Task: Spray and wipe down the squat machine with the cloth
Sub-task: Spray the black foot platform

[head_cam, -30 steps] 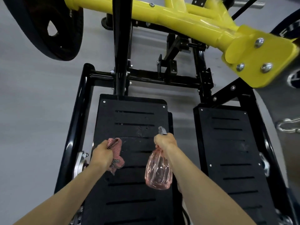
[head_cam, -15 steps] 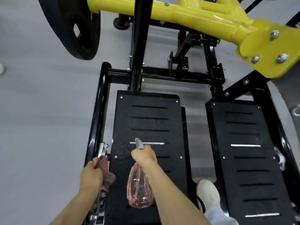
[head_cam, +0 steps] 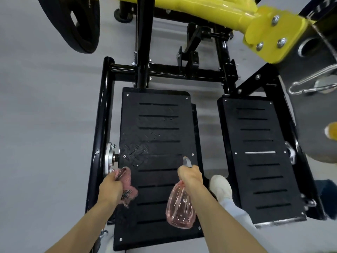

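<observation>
Two hands over the left footplate, lower centre of frame.
Right hand grips the spray bottle, nozzle pointing up-frame; left hand clutches the cloth.

Grey floor under squat machine

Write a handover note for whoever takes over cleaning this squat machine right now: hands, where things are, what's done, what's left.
Left hand grips the pink cloth at the left footplate's left edge.
Right hand holds the spray bottle over that plate, nozzle forward.
Done: the left plate is sprayed, with a wet patch mid-left.
Left: wipe that plate, then spray and wipe the right footplate, which looks dry, and the yellow frame.
</observation>
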Demonstrator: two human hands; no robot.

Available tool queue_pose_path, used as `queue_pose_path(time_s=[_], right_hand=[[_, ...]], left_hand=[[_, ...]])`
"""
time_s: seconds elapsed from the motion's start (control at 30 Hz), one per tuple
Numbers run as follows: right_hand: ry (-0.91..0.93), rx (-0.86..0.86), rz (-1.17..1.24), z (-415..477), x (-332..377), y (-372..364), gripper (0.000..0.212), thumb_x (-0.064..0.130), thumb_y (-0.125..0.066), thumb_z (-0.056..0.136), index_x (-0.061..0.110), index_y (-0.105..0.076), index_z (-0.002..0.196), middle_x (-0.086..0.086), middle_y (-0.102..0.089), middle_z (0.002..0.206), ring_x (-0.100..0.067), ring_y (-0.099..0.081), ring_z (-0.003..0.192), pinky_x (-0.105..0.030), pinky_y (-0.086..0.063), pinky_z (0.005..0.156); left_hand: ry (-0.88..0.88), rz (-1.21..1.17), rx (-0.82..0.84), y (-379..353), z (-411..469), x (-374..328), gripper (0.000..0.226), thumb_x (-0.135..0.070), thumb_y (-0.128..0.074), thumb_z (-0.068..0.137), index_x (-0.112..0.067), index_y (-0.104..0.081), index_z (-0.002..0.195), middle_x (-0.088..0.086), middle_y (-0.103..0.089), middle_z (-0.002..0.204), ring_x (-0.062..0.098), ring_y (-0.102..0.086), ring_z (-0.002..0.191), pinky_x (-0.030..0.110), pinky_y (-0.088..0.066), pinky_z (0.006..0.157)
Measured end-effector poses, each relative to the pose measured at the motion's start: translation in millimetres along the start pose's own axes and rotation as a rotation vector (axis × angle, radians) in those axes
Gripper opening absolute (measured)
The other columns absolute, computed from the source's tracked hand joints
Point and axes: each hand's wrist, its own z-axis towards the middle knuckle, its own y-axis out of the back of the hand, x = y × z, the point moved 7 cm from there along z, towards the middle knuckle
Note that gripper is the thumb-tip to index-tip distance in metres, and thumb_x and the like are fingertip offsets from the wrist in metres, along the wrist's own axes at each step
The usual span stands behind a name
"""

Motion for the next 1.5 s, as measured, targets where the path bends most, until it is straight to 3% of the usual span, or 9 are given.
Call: queue_pose_path(time_s=[0.43,0.5,0.6,0.73,0.97,1.17,1.3,1.4,1.5], right_hand=[[0.082,0.100,-0.104,-68,-79,-72,0.019,0.023,-0.048,0.090,0.011,-0.056,0.102,0.001,-0.055,0.083,-0.019,-0.055,0.077,-0.025,-0.041,0.066],[0.135,0.087,-0.148,-78,-83,-79,0.017,0.022,-0.051,0.089,0.012,-0.059,0.099,0.003,-0.053,0.078,-0.018,-0.054,0.075,-0.025,-0.040,0.065],[0.185,0.201,-0.273,-97,-90,-103,0.023,0.024,-0.052,0.088,0.013,-0.060,0.106,-0.002,-0.064,0.096,-0.022,-0.062,0.089,-0.027,-0.044,0.071],[0.174,0.310,-0.329,-110,-103,-123,0.028,0.024,-0.050,0.089,0.012,-0.054,0.114,-0.005,-0.062,0.114,-0.025,-0.060,0.106,-0.030,-0.045,0.082],[0.168,0.273,-0.311,-111,-132,-123,0.012,0.019,-0.050,0.087,0.013,-0.052,0.097,-0.003,-0.057,0.092,-0.023,-0.060,0.090,-0.031,-0.049,0.079],[0.091,0.172,-0.221,-82,-151,-86,0.021,0.024,-0.051,0.087,0.012,-0.058,0.103,-0.005,-0.065,0.100,-0.025,-0.063,0.092,-0.031,-0.050,0.079],[0.046,0.086,-0.131,-61,-153,-57,0.010,0.022,-0.050,0.090,0.013,-0.052,0.095,0.002,-0.053,0.080,-0.021,-0.055,0.078,-0.028,-0.042,0.069],[0.054,0.157,-0.178,-55,-151,-59,0.009,0.023,-0.049,0.091,0.016,-0.049,0.096,0.000,-0.056,0.089,-0.021,-0.057,0.083,-0.030,-0.046,0.073],[0.023,0.159,-0.112,-45,-151,-52,0.008,0.022,-0.049,0.089,0.018,-0.046,0.096,-0.001,-0.056,0.093,-0.024,-0.061,0.090,-0.033,-0.049,0.080]], left_hand=[[-0.072,0.161,0.006,9,-31,31,0.022,0.002,-0.042,0.094,-0.008,-0.060,0.102,0.010,-0.062,0.087,0.023,-0.061,0.070,0.029,-0.050,0.055],[-0.069,0.155,0.006,13,-30,36,0.025,0.003,-0.040,0.093,-0.010,-0.058,0.102,0.011,-0.062,0.089,0.027,-0.063,0.073,0.036,-0.055,0.062],[-0.052,0.143,0.014,17,-31,46,0.031,0.004,-0.039,0.091,-0.013,-0.059,0.106,0.013,-0.064,0.096,0.035,-0.066,0.084,0.048,-0.058,0.074],[-0.072,0.153,-0.002,21,-34,54,0.031,0.003,-0.038,0.094,-0.012,-0.059,0.110,0.014,-0.062,0.101,0.034,-0.062,0.088,0.036,-0.054,0.065],[-0.073,0.221,-0.030,26,-33,69,0.022,0.003,-0.041,0.094,-0.006,-0.061,0.099,0.016,-0.062,0.093,0.033,-0.061,0.082,0.038,-0.053,0.071],[-0.084,0.273,0.006,10,-37,72,0.025,0.001,-0.041,0.095,-0.003,-0.060,0.110,0.015,-0.062,0.098,0.025,-0.057,0.076,0.026,-0.041,0.053],[-0.093,0.280,0.027,-7,-38,68,0.028,0.002,-0.040,0.095,-0.006,-0.060,0.113,0.016,-0.062,0.105,0.027,-0.059,0.084,0.026,-0.045,0.058],[-0.098,0.300,0.041,-19,-38,64,0.028,0.000,-0.042,0.094,-0.006,-0.060,0.114,0.017,-0.063,0.106,0.033,-0.061,0.092,0.037,-0.053,0.076],[-0.111,0.351,0.061,-32,-39,59,0.024,0.003,-0.040,0.092,-0.003,-0.060,0.105,0.018,-0.063,0.099,0.031,-0.059,0.087,0.035,-0.049,0.075]])
